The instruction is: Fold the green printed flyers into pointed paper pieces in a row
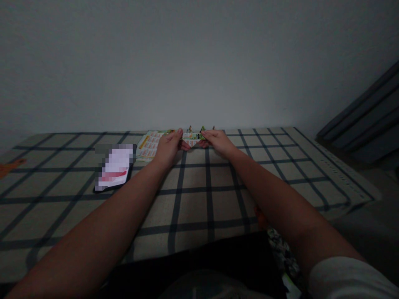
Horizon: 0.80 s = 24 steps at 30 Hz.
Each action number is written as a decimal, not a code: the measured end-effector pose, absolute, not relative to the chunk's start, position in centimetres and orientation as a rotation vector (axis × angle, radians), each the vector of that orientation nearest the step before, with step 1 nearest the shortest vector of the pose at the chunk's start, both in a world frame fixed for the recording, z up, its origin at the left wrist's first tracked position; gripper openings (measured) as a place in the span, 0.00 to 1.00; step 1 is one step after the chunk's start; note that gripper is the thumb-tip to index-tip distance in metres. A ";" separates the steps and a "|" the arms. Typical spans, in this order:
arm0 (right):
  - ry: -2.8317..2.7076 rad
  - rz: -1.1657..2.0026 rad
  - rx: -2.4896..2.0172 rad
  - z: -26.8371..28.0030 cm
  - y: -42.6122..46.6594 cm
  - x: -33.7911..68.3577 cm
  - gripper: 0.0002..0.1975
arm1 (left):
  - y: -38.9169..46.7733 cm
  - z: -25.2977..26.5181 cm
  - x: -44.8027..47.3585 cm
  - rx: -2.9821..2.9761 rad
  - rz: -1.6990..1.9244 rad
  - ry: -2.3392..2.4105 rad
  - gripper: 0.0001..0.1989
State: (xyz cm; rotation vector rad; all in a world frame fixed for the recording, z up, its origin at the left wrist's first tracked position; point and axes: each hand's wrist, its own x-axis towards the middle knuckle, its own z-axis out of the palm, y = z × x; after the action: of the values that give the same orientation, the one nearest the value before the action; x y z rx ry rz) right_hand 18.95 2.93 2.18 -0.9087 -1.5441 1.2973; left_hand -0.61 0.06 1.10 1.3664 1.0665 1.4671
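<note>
Both hands meet at the far side of the table, gripping a small colourful printed paper (193, 136) between thumbs and fingers. My left hand (170, 145) pinches its left side, and my right hand (219, 141) closes on its right side. A pointed lower edge of the paper shows between the fingertips. Just above it, small green and brown shapes (202, 128) stick up; whether they belong to the paper I cannot tell. Partly behind my left hand lies a printed sheet (149, 146) with rows of orange and white blocks, flat on the cloth.
A checked tablecloth (193, 199) covers the table, which reaches a plain wall (199, 70). Left of my left forearm lies a phone (115, 168) with its screen lit. An orange shape (12, 166) is at the far left. Dark folded fabric (368, 112) hangs at the right.
</note>
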 end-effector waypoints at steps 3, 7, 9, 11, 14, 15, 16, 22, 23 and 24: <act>-1.556 1.247 -0.911 2.2 2.9 18.9 0.16 | 0.0 1.1 -0.6 1.385 1.463 1.089 0.27; -1.564 1.216 -0.920 2.2 2.8 19.0 0.16 | 0.2 0.8 -0.7 1.446 1.461 1.126 0.21; -1.567 1.232 -0.919 2.1 2.8 19.0 0.15 | 0.4 0.6 -0.9 1.469 1.464 1.152 0.18; -1.562 1.255 -0.902 2.1 2.8 19.0 0.13 | 0.7 0.5 -1.0 1.484 1.471 1.165 0.18; -1.565 1.243 -0.875 2.0 2.9 19.2 0.11 | 0.8 0.5 -1.0 1.488 1.477 1.165 0.18; -1.572 1.232 -0.875 2.0 2.9 19.2 0.11 | 0.8 0.5 -1.0 1.483 1.481 1.165 0.18; -1.577 1.221 -0.879 2.0 2.9 19.3 0.10 | 0.8 0.6 -1.0 1.472 1.483 1.161 0.18; -1.576 1.271 -0.824 1.5 3.1 19.1 0.11 | 0.7 0.9 -0.6 1.280 1.513 1.024 0.18; -1.589 1.280 -0.820 1.4 3.1 19.0 0.12 | 0.7 0.9 -0.5 1.238 1.510 1.003 0.18; -1.602 1.285 -0.820 1.2 3.1 18.9 0.12 | 0.7 1.0 -0.4 1.198 1.504 0.986 0.19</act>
State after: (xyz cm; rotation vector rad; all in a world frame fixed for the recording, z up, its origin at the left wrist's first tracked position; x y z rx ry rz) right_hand 18.92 3.13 1.22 -0.8199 -1.6022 1.2853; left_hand -0.43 0.69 1.01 1.1982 0.9863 1.5038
